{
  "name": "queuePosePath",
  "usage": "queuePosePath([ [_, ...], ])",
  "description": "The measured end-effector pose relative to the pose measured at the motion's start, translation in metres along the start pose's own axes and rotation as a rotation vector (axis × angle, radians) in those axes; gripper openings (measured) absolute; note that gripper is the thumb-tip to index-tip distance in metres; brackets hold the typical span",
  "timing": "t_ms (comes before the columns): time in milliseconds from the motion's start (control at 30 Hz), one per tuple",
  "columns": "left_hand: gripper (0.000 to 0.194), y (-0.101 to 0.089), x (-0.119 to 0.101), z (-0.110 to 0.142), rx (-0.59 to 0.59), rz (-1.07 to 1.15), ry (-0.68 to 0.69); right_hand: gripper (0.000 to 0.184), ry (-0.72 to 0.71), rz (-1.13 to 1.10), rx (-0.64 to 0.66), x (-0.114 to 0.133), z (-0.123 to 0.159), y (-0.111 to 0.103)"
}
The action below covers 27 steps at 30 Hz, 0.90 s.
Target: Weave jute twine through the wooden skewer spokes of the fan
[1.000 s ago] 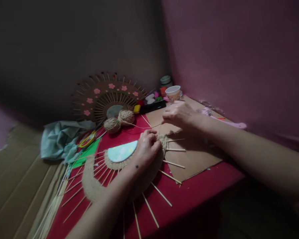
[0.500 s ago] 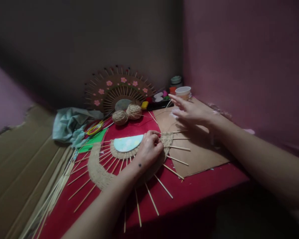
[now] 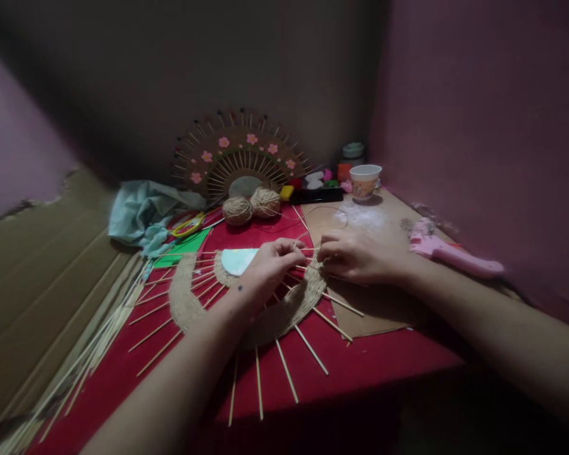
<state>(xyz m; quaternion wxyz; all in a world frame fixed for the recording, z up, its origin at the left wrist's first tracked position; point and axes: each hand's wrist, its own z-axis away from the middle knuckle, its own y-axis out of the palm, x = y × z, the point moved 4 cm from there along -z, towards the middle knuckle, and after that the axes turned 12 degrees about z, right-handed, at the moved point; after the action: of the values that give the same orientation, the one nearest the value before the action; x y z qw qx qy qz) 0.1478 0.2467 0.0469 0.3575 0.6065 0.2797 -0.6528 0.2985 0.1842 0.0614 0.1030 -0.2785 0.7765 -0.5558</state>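
On the red cloth lies a half-round piece of thin sticks with a woven twine band (image 3: 183, 291) and a pale blue half disc (image 3: 237, 260) at its centre. My left hand (image 3: 277, 262) is closed in a pinch on the twine near the band's right end. Beside it, my right hand (image 3: 355, 256) is closed at the outer edge of that same end, fingers curled around the weave and stick tips. A loose strand of twine loops behind the hands toward two twine balls (image 3: 265, 203). My forearms cover part of the band and sticks.
A finished fan with pink flowers (image 3: 251, 139) leans on the wall. A paper cup (image 3: 365, 183) and a pink glue gun (image 3: 455, 253) are at right, near a cardboard sheet (image 3: 374, 322). Yellow-handled scissors (image 3: 188, 225), a pale cloth (image 3: 140, 215) and loose sticks (image 3: 104, 344) are left.
My right hand has come down from near the cup, open, to the band's right end and closed there. My left hand stays pinched by the weave. The view has shifted slightly.
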Motion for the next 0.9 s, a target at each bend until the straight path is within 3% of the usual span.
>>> queuePosePath([
  [300,0.010,-0.024,-0.012,0.021,0.130,0.407,-0.072,0.011,-0.041,-0.080,0.072,-0.005,0.002,0.013],
  [367,0.012,-0.025,-0.009,0.024,0.180,0.391,-0.121,0.015,-0.039,-0.065,0.039,-0.005,0.002,0.012],
  [533,0.013,-0.018,0.006,0.028,0.226,0.288,-0.284,0.025,0.042,0.023,-0.228,-0.004,0.001,0.005],
  [700,0.013,-0.010,0.011,0.033,0.319,0.220,-0.378,0.018,0.027,0.090,-0.176,-0.006,0.000,0.010],
  [900,0.011,-0.014,0.008,0.032,0.299,0.140,-0.376,0.017,0.142,0.212,-0.208,-0.016,0.005,0.003],
])
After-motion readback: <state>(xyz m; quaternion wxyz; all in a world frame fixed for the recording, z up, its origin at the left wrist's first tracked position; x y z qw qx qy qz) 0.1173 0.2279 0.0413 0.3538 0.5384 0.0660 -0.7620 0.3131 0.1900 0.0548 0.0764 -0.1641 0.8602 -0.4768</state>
